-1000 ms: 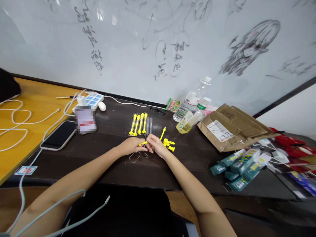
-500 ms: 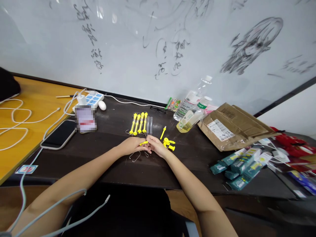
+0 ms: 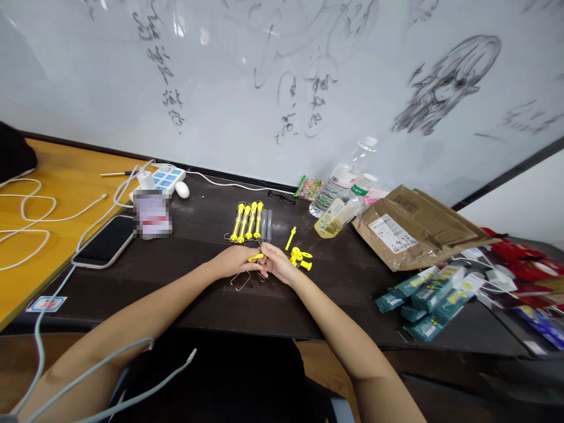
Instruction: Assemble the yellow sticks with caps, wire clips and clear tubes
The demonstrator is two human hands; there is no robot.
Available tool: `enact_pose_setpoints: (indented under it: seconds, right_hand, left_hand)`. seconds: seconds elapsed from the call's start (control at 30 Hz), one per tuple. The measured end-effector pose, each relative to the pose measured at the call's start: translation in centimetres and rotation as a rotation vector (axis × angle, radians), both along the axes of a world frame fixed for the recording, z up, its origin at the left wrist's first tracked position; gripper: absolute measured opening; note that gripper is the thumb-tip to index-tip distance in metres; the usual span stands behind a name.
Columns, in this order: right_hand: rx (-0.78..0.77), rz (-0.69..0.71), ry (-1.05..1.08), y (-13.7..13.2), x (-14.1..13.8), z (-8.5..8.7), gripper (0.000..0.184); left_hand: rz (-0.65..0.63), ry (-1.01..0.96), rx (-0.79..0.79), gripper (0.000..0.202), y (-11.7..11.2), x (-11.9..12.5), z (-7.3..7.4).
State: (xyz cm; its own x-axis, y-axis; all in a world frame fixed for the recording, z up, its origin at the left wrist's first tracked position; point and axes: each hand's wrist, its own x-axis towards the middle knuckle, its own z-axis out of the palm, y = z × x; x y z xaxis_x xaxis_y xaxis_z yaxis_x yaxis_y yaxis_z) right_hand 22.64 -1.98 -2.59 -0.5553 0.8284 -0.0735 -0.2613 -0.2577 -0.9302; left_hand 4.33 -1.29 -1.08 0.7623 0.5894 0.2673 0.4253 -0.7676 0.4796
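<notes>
My left hand (image 3: 234,260) is closed on a small yellow plastic piece (image 3: 255,257) that shows between its fingers. Pressed against it, my right hand (image 3: 279,262) pinches at the same spot; what its fingertips hold is hidden. Thin bent metal wire hooks (image 3: 241,281) lie just below the hands. Above them stand in a row several yellow tubular devices (image 3: 245,222), which look like spring scales, with clear tubes (image 3: 267,225) beside them. To the right of my right hand are a slim yellow rod (image 3: 291,238) and a small pile of yellow plastic parts (image 3: 300,258).
Left of the hands lie a phone (image 3: 104,242), a power strip (image 3: 167,179) and white cables. At the right are two bottles (image 3: 341,211), a brown parcel (image 3: 418,226) and several green boxes (image 3: 440,294). A whiteboard (image 3: 220,106) rises behind the table.
Almost nothing differs. Both hands stay together over the same spot, with only a slight shift of the fingers and the view.
</notes>
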Motion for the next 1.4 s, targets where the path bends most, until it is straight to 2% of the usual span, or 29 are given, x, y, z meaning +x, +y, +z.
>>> enact_pose_setpoints:
  seconds: [0.2,0.33,0.43,0.57,0.67,0.77,0.9,0.97,1.17,1.23,1.3,1.4]
  right_hand:
    - [-0.015,-0.007,0.009,0.0,-0.2,-0.3,0.037]
    - [-0.007,-0.022,-0.004,0.0,-0.3,-0.2,0.037]
    - [-0.006,-0.050,0.007,0.0,-0.5,-0.1,0.040]
    - [0.007,-0.088,0.020,-0.1,-0.7,0.0,0.042]
    - [0.002,-0.100,0.019,-0.1,-0.7,0.0,0.042]
    - [-0.007,-0.090,0.011,-0.1,-0.7,-0.1,0.043]
    - [-0.014,-0.090,-0.012,-0.1,-0.7,-0.1,0.044]
    - [0.012,-0.100,-0.021,-0.1,-0.8,-0.1,0.044]
    - [0.022,-0.063,0.001,-0.2,-0.6,0.2,0.044]
    - [0.004,-0.069,-0.001,-0.3,-0.7,0.3,0.044]
    - [-0.002,-0.081,-0.009,-0.5,-0.9,0.2,0.045]
    - [0.043,-0.111,-0.034,-0.4,-1.2,0.0,0.043]
  left_hand:
    - [0.081,0.116,0.138,0.037,-0.2,0.0,0.4]
    - [0.105,0.148,0.156,0.035,-0.2,0.2,0.3]
    - [0.078,0.074,0.081,0.030,-0.2,0.2,0.2]
    - [-0.011,-0.105,-0.115,0.026,-0.1,0.3,0.1]
    - [-0.050,-0.166,-0.224,0.027,-0.1,0.4,0.1]
    - [-0.060,-0.151,-0.218,0.027,0.0,0.3,0.1]
    - [0.027,-0.012,-0.071,0.028,0.3,0.0,0.0]
    - [0.036,0.009,-0.057,0.029,0.4,-0.1,-0.1]
    - [-0.084,-0.174,-0.284,0.035,0.3,0.1,-0.2]
    - [-0.061,-0.133,-0.225,0.035,0.3,0.0,-0.1]
    - [0.002,-0.042,-0.097,0.034,0.4,-0.1,0.0]
    - [0.063,0.055,0.030,0.034,0.2,-0.3,0.2]
